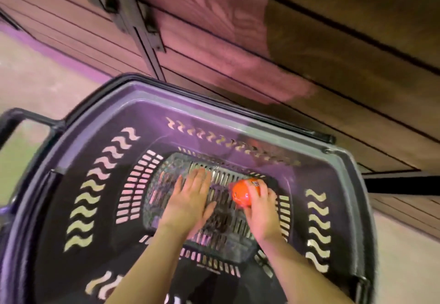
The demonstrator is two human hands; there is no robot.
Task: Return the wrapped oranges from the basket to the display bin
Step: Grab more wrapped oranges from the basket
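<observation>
A purple plastic shopping basket [152, 113] with slotted walls fills the lower view. Both my hands reach down to its slatted floor. My right hand [260, 210] grips a wrapped orange [242, 193] with a small label on top, at the right side of the floor. My left hand [190, 199] hovers flat over the middle of the floor, fingers straight and together, holding nothing. No other orange shows in the basket. The display bin is out of view.
A wood-panelled wall or fixture front [309, 53] with dark grooves stands just behind the basket. A dark metal bracket [142, 25] runs down it at upper left. The basket's dark handle [26, 115] juts out at left over a pale floor [35, 82].
</observation>
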